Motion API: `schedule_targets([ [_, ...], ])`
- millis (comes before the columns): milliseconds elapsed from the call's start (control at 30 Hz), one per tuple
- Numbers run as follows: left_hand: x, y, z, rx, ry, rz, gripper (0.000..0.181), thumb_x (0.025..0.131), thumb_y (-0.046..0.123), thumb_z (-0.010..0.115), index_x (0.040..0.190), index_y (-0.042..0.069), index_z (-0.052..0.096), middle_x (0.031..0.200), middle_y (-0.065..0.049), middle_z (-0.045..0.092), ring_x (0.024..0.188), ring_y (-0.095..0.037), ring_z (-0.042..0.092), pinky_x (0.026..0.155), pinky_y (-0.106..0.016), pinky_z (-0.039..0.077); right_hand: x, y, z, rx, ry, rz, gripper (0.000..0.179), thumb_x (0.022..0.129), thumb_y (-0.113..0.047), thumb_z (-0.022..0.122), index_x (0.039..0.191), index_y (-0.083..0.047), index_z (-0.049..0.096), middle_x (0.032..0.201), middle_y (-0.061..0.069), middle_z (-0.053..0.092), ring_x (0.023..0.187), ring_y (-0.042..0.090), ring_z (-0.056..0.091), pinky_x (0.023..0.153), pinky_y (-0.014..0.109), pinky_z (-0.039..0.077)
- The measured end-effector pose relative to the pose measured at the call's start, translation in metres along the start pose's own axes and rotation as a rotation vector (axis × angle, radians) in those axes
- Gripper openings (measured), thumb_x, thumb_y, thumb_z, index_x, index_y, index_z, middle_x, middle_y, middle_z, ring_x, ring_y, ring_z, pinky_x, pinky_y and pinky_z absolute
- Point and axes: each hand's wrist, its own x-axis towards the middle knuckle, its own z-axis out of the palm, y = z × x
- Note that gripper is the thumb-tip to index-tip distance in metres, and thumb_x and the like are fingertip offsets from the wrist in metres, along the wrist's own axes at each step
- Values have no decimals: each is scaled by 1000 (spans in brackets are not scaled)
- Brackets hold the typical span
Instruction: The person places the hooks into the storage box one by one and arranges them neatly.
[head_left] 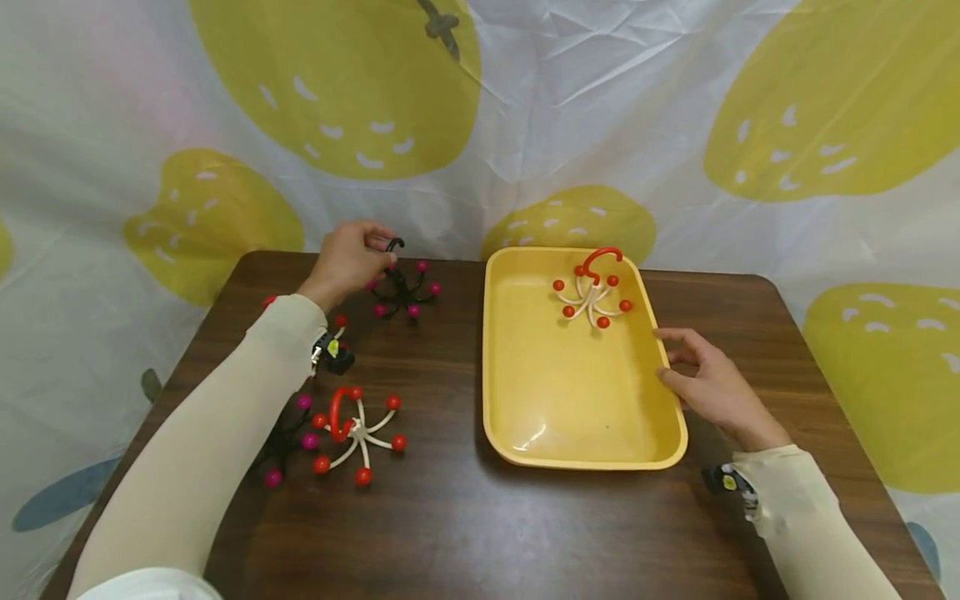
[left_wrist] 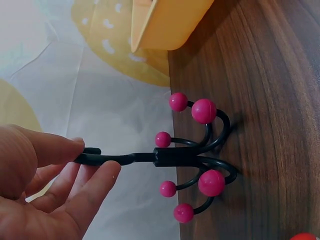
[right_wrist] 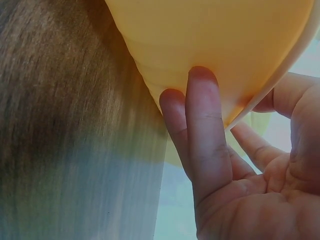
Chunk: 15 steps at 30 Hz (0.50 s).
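My left hand (head_left: 351, 262) pinches the curved top of a black hook rack (left_wrist: 175, 156) with pink ball tips, at the table's back left. In the left wrist view the rack stands upright, its arms close to or on the wood; which, I cannot tell. My right hand (head_left: 716, 387) holds the right rim of a yellow tray (head_left: 577, 462), fingers against the outer wall and thumb over the rim. Inside the tray, toward its back right, stands a white hook rack (head_left: 595, 292) with red ball tips and a red hook.
Left of the tray, another white and red hook rack (head_left: 360, 429) lies on the brown table (head_left: 480, 533). Beside it, a second black rack (head_left: 281, 442) is partly hidden by my left forearm. More red balls (head_left: 341, 321) show behind that arm. A patterned cloth (head_left: 525, 108) hangs behind the table.
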Motion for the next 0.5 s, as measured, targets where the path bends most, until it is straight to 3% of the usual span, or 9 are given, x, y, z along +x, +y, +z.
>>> schedule_targets([
  [500,-1,2,0,20,27,9,31,92,10,66,123,10,67,111,-13,67,90,-33,72,67,-36,61,-1,-3,-2,-26,-10,17,59,97,-14,63,150,-14,37,120,26,57,91,23,70,65,40,61],
])
